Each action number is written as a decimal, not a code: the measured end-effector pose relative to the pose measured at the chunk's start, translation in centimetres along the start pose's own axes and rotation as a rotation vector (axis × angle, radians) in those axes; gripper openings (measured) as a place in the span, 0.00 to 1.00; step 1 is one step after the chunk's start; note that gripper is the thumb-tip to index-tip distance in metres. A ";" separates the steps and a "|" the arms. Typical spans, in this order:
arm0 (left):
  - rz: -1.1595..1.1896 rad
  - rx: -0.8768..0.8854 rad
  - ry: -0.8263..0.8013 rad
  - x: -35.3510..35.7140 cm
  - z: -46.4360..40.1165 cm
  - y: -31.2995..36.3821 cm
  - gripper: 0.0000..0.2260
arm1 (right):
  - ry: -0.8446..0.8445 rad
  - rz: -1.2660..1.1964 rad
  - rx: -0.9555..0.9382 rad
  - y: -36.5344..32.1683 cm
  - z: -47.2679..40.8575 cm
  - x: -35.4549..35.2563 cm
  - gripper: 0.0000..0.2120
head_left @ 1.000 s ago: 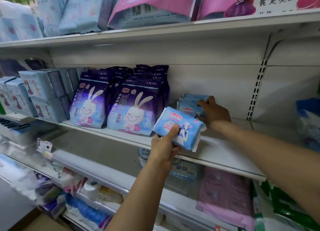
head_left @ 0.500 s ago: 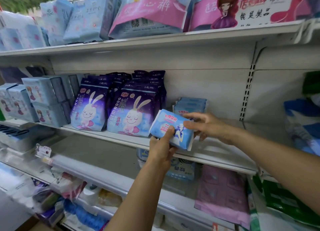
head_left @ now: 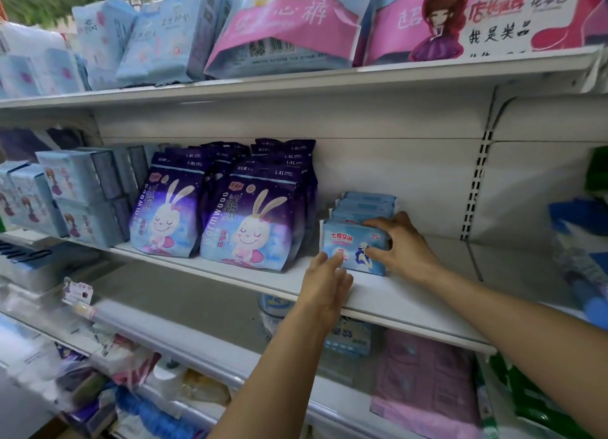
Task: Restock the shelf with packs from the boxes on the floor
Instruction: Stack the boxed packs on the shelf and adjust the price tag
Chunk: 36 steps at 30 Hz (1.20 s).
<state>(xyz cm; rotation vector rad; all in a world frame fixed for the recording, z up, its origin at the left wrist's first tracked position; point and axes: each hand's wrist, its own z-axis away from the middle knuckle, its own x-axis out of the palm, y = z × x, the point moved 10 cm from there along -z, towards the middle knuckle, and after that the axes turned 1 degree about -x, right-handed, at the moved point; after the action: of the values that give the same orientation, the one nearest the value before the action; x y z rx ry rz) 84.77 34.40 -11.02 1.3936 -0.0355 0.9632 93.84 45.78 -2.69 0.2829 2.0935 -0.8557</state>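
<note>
White middle shelf of a shop rack; light-blue pack standing at front of its row, clasped by right grip at its right end; left grip open, fingertips touching its lower left corner; purple rabbit packs left of both.
</note>
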 end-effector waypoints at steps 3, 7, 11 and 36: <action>0.039 -0.059 0.012 1.0 -0.3 -0.4 0.04 | 0.017 0.040 0.035 0.4 -0.6 0.2 0.25; 0.058 -0.107 0.023 2.1 -0.3 -0.6 0.07 | 0.034 0.082 0.060 0.6 -1.1 0.4 0.24; 0.049 -0.123 0.035 2.4 -0.7 -0.7 0.10 | 0.043 0.122 0.096 1.0 -1.2 0.3 0.25; 0.029 -0.029 -0.087 1.2 5.8 -0.6 0.09 | 0.371 -0.062 0.124 -1.2 10.0 -6.6 0.08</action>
<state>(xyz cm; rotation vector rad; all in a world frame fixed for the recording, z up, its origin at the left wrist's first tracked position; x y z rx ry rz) 88.81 30.36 -9.47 1.4111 -0.1343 0.9222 103.59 38.84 -1.21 0.4745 2.4036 -1.0345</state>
